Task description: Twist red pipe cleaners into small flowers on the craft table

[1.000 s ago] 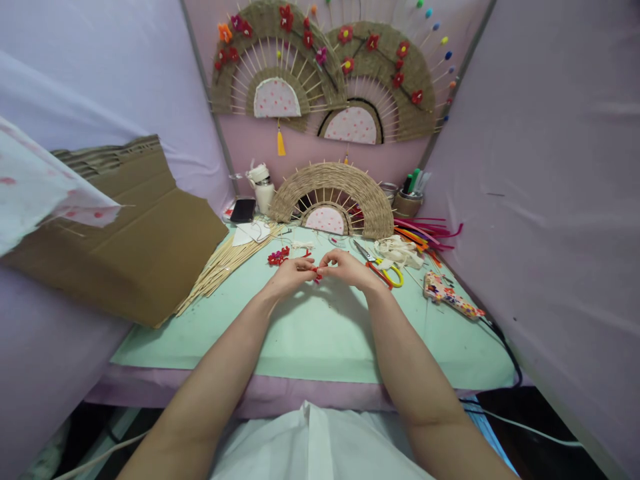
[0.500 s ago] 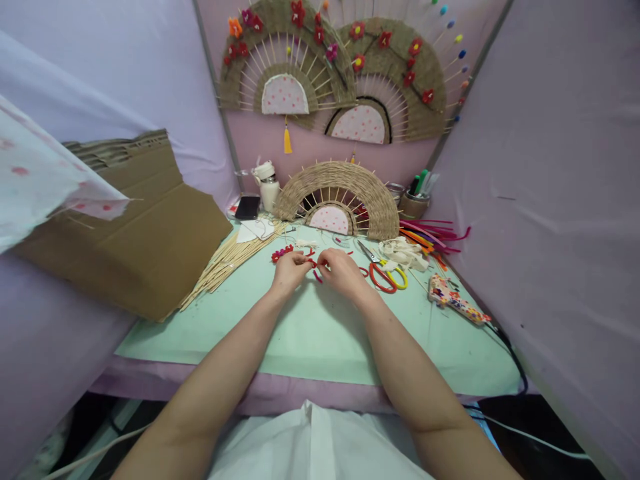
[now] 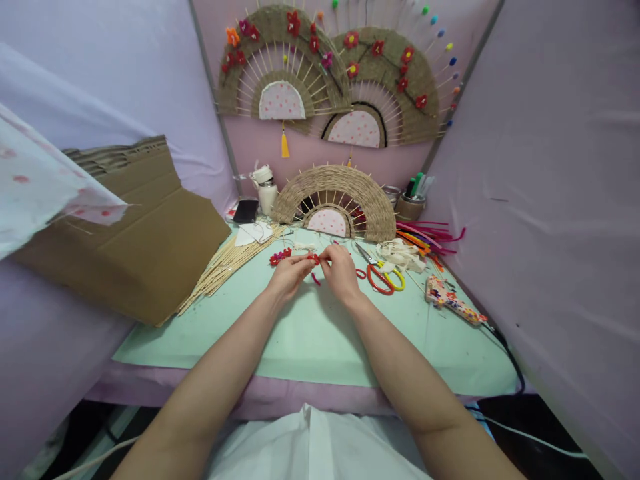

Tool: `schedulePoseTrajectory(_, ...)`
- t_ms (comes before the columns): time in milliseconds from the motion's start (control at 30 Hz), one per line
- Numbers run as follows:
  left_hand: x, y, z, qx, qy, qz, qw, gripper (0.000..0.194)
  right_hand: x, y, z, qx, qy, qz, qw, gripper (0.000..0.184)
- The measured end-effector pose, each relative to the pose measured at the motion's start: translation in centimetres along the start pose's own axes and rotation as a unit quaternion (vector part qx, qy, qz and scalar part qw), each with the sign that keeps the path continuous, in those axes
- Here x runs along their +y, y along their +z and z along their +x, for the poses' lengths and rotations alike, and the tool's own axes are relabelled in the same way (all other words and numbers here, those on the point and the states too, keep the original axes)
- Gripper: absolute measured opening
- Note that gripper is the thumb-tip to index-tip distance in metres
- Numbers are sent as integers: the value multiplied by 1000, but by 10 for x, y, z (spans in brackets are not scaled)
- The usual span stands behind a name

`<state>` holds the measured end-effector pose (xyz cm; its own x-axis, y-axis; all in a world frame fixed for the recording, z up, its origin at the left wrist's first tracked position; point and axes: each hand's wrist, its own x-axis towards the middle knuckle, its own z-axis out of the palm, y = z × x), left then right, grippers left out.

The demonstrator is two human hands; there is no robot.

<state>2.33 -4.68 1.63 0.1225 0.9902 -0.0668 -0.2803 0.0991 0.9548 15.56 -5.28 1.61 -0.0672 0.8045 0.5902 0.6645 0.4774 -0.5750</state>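
Note:
Between my fingertips, over the middle of the pale green table (image 3: pixel 320 347), is a small piece of red pipe cleaner (image 3: pixel 314 258), bent into a little shape. My left hand (image 3: pixel 291 275) pinches it from the left, and my right hand (image 3: pixel 339 270) pinches at its right side. Part of it is hidden by the fingers. A cluster of red and magenta pipe-cleaner flowers (image 3: pixel 281 256) lies just left of my left hand. Below the fingertips rests a short magenta piece (image 3: pixel 315 279). Scissors with red and yellow handles (image 3: pixel 381 279) lie right of my right hand.
A twine-wrapped fan (image 3: pixel 335 179) stands behind my hands. Thin sticks (image 3: pixel 215 273) and a cardboard sheet (image 3: pixel 135 247) are at the left. At the right are a cream ribbon bundle (image 3: pixel 401 255), loose pipe cleaners (image 3: pixel 435 233) and a flower-patterned glue gun (image 3: pixel 453 300) with its cord.
Both hands stay together at the red piece. Its bent shape shows a little more between the fingertips, and my right hand has turned slightly. The whole view has shifted a little.

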Motion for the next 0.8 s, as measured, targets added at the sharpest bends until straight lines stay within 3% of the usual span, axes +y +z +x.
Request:
schedulePoseTrajectory(133,5,-5,-1,-52,-65,-45,996,9,-1,1,3,28,75,161,984,6)
schedulePoseTrajectory(300,9,-10,-2,-85,-124,-75,986,6,1,-5,8,-29,107,297,949,10)
schedulePoseTrajectory(567,12,-16,-2,-120,-142,-40,982,5,4,-27,11,-207,112,299,925,18)
schedulePoseTrajectory(800,7,-18,2,-119,-112,-45,986,11,-2,-22,10,-153,107,260,948,14)
